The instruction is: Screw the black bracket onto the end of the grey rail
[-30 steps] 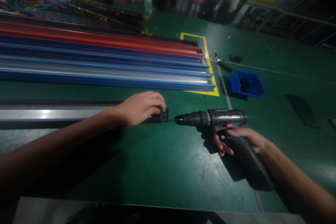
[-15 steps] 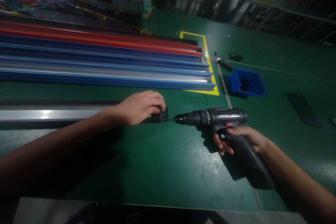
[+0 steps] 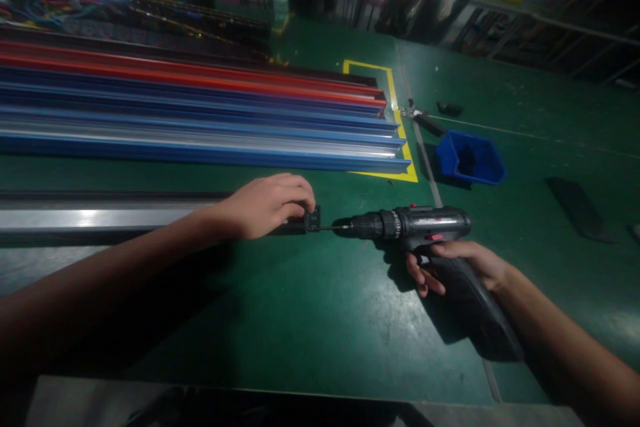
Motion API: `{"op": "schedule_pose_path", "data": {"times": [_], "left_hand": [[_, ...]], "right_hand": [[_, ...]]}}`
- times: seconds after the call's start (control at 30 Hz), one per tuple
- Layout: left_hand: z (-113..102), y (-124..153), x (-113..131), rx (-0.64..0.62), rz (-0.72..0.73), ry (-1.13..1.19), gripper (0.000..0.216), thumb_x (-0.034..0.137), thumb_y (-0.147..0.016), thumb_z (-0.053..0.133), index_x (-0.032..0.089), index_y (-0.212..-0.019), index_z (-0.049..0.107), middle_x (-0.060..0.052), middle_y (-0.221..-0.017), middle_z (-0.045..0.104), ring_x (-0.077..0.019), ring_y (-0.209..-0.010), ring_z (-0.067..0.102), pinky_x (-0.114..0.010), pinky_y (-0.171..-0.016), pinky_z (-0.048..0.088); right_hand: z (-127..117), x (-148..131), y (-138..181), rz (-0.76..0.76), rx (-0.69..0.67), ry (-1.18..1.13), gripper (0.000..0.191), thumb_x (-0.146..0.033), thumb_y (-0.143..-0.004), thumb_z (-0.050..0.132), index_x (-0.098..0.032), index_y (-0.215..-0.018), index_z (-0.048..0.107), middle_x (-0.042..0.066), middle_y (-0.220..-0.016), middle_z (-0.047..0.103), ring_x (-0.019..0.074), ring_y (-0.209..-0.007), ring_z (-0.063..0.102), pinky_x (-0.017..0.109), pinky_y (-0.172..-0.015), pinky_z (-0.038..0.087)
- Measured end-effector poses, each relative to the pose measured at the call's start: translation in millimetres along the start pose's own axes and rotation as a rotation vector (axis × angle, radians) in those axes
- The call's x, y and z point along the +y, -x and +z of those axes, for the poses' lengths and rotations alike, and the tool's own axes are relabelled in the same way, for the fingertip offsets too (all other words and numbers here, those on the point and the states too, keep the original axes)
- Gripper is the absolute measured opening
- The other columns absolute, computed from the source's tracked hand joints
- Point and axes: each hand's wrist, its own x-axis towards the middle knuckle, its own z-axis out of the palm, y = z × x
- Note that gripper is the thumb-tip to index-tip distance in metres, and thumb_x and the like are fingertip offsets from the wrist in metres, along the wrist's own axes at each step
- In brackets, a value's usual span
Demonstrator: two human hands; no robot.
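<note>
Blue channels point(image 3: 250, 153) lie just beyond your left hand point(image 3: 270, 207), a red one point(image 3: 225, 77) behind them, their ends within yellow tape point(image 3: 392, 85). Past the power drill point(image 3: 435, 223) stand a blue bin point(image 3: 447, 157) with dark contents and a plier-like tool point(image 3: 427, 123). Your left fingers curl around a black end piece point(image 3: 313, 217) at the tip of a silver-faced rail point(image 3: 90, 218); your right hand grips the drill's handle, its bit aimed at that piece, contact too small to confirm. Bare green table point(image 3: 320, 320) opens toward you, down to its near edge. Lettering on the drill's housing is illegible.
</note>
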Motion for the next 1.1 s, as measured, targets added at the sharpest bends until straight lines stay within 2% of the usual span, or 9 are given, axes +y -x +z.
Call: {"op": "schedule_pose_path", "data": {"times": [1.1], "left_hand": [[0.7, 0.1, -1.2, 0.001, -0.008, -0.010, 0.021, 0.028, -0.101, 0.050, 0.025, -0.103, 0.071, -0.001, -0.122, 0.067, -0.0196, -0.117, 0.059, -0.033, -0.102, 0.041]], "right_hand": [[-1.7, 1.1, -0.3, -0.006, -0.002, 0.006, 0.037, -0.032, -0.102, 0.058, 0.000, -0.119, 0.068, 0.018, -0.105, 0.073, 0.0166, -0.080, 0.075, 0.037, -0.091, 0.060]]}}
